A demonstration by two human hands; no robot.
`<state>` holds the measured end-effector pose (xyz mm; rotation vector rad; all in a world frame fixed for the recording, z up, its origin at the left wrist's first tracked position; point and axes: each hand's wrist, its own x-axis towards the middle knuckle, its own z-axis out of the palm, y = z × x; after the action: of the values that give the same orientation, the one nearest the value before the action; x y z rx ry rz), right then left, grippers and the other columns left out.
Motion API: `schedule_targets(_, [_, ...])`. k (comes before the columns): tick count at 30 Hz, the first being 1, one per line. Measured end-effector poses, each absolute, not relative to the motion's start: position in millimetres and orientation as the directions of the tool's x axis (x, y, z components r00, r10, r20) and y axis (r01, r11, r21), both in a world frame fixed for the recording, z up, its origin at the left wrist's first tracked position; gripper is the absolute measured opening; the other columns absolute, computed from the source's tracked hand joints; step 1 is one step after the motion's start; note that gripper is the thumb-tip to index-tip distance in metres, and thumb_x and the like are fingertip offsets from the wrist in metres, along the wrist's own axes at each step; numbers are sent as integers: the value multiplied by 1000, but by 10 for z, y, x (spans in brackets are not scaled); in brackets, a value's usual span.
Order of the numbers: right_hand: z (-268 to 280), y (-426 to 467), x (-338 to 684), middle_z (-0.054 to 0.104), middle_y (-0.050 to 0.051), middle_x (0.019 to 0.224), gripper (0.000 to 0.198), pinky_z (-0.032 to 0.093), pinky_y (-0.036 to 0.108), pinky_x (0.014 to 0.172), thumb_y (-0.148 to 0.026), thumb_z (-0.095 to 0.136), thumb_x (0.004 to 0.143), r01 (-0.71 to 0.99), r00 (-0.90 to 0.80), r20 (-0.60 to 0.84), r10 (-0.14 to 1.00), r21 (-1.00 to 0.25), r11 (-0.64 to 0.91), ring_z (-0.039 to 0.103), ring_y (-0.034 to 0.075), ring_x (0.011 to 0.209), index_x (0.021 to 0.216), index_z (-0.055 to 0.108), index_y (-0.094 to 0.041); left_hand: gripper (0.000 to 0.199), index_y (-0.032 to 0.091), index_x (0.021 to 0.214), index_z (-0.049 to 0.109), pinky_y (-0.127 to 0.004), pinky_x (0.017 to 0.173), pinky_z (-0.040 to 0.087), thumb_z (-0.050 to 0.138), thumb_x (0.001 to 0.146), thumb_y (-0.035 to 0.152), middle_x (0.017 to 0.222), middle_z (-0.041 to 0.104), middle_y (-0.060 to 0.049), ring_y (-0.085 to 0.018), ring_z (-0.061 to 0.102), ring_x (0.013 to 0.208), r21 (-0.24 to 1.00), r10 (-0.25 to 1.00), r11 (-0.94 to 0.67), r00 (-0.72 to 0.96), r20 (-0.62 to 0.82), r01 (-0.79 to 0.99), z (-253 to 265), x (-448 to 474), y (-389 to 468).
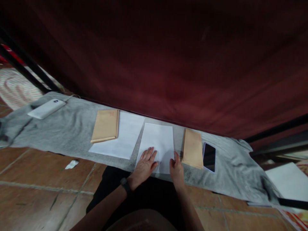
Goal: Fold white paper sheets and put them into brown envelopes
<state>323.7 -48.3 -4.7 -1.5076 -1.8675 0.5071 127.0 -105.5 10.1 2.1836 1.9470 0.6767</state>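
A white sheet of paper [157, 138] lies in front of me on a grey cloth [72, 125]. My left hand [145, 163], with a dark watch on its wrist, rests flat on the sheet's lower left part, fingers spread. At the lower right edge of that sheet, my right hand [176, 166] is closed, its thumb and fingers pinching the border. To the left lies more white paper [122, 141], partly covered by a stack of brown envelopes [105, 125]. Just right of my right hand is another brown envelope pile [192, 148].
A phone [209, 157] with a dark screen lies beside the right envelopes. At the far left is a white device [47, 108] with a cable. A dark red curtain-like surface [168, 70] rises behind the cloth. A paper scrap [71, 164] lies on the tiled floor [43, 192].
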Motion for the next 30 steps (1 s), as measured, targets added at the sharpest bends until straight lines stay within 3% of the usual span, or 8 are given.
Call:
schedule_targets(3, [93,-523,3210,59,18,136,49,52,48,100,-26,37,99,780,-179,328,928,-527,337,60,30,122,147,45,-18,52,19,150,45,-53,117,39,39,103,39,157,45,-16,-31,38,148,359,972,-124,41,231,925,117,1304,-1020])
schedule_targets(8, [134,-600,3026,51,14,152,52,42,47,114,-17,35,100,752,-421,342,840,-386,534,44,24,142,152,41,-16,53,17,154,39,-49,120,36,32,103,29,158,44,-15,-27,37,149,351,969,-151,68,238,924,167,1452,-816])
schedule_targets(12, [46,-684,2918,47,16,156,52,33,47,121,-13,37,99,779,-473,332,816,-275,564,38,24,147,150,46,-11,51,15,151,44,-48,124,30,31,103,30,160,41,-14,-25,32,151,313,971,-181,119,206,932,147,1492,-612])
schedule_targets(23, [18,-667,2888,42,15,158,52,34,50,120,-26,40,104,806,-424,327,845,-290,516,40,28,147,153,42,-12,64,13,158,31,-47,126,21,30,103,47,163,32,-15,-25,23,154,248,973,26,-81,218,968,53,1076,-61])
schedule_targets(30, [20,-670,2889,43,16,158,52,35,50,120,-24,41,103,800,-429,339,837,-288,526,40,29,146,153,41,-10,68,3,156,31,-48,126,19,30,102,44,164,28,-20,-30,21,155,278,954,194,-247,171,941,64,783,201])
